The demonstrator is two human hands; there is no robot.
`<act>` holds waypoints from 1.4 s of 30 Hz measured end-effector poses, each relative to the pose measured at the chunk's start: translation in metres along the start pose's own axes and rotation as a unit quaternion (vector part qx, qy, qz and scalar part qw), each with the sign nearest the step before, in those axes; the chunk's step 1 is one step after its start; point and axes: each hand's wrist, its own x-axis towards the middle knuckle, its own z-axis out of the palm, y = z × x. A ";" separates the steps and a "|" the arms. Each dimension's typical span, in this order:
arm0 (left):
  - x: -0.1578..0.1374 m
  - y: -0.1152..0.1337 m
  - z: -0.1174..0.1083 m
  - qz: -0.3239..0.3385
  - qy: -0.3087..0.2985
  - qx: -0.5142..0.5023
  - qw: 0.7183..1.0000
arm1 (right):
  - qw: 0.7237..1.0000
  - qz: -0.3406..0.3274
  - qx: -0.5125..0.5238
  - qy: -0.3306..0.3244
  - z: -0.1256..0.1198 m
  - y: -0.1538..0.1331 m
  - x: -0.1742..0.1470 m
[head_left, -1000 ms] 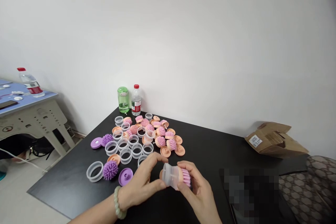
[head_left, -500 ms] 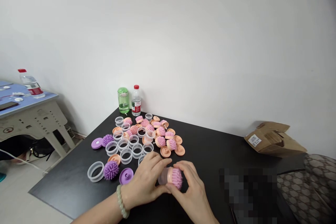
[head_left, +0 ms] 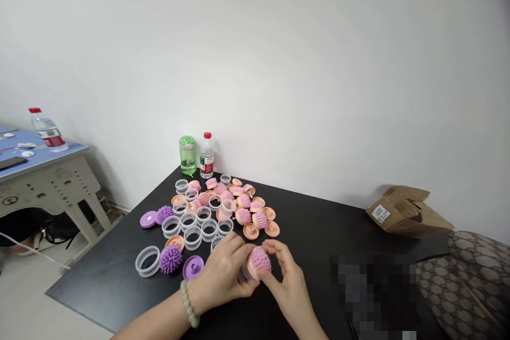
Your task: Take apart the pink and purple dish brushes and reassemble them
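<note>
With left hand (head_left: pixel 223 269) and right hand (head_left: pixel 290 282), clamping a round pink-bristled brush head (head_left: pixel 261 258) on a peach plastic base (head_left: pixel 251 268) above the tabletop (head_left: pixel 314 223), towards its near edge; seemingly joined already, leaving translucent plastic rings (head_left: pixel 193 247) loose towards the far-left corner.

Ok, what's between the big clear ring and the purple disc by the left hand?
Head view: a purple spiky ball, with an orange disc just behind it.
</note>
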 end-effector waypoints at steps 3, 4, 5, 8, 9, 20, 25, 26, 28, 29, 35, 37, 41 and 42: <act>0.003 -0.003 -0.006 -0.122 0.033 -0.169 0.977 | 1.000 0.000 0.008 0.011 -0.004 0.010 0.005; 0.004 -0.005 -0.008 -0.159 0.051 -0.247 0.954 | 1.000 0.009 -0.013 0.010 -0.004 0.012 0.006; 0.004 -0.007 -0.010 -0.188 0.065 -0.327 0.924 | 0.999 0.018 -0.039 0.000 -0.002 0.014 0.006; 0.006 -0.013 -0.013 -0.236 0.078 -0.508 0.825 | 0.992 0.013 -0.106 -0.064 0.009 0.014 0.004; 0.006 -0.014 -0.014 -0.244 0.079 -0.539 0.802 | 0.989 0.003 -0.122 -0.082 0.012 0.013 0.003; 0.007 -0.008 -0.015 -0.271 0.036 -0.579 0.768 | 0.992 -0.053 -0.112 -0.030 -0.008 0.003 0.008; 0.006 -0.010 -0.010 -0.269 0.018 -0.524 0.808 | 0.992 -0.089 -0.085 -0.015 -0.009 -0.004 0.005; 0.006 -0.010 -0.009 -0.270 0.012 -0.519 0.811 | 0.993 -0.092 -0.078 -0.013 -0.009 -0.005 0.004; 0.005 -0.011 -0.007 -0.272 -0.004 -0.517 0.812 | 0.994 -0.094 -0.063 -0.007 -0.009 -0.006 0.002; 0.004 -0.012 -0.006 -0.273 -0.011 -0.517 0.811 | 0.994 -0.092 -0.055 -0.006 -0.009 -0.006 0.002; 0.000 -0.015 -0.002 -0.273 -0.024 -0.504 0.819 | 0.997 -0.073 0.011 -0.019 -0.009 -0.012 0.000; 0.001 -0.015 -0.003 -0.275 -0.022 -0.508 0.816 | 0.997 -0.070 0.027 -0.021 -0.009 -0.013 0.000; 0.003 -0.013 -0.006 -0.283 -0.025 -0.523 0.804 | 0.996 -0.084 0.033 -0.023 -0.009 -0.012 0.001; 0.003 -0.013 -0.006 -0.285 -0.026 -0.524 0.802 | 0.995 -0.095 0.028 -0.022 -0.010 -0.011 0.001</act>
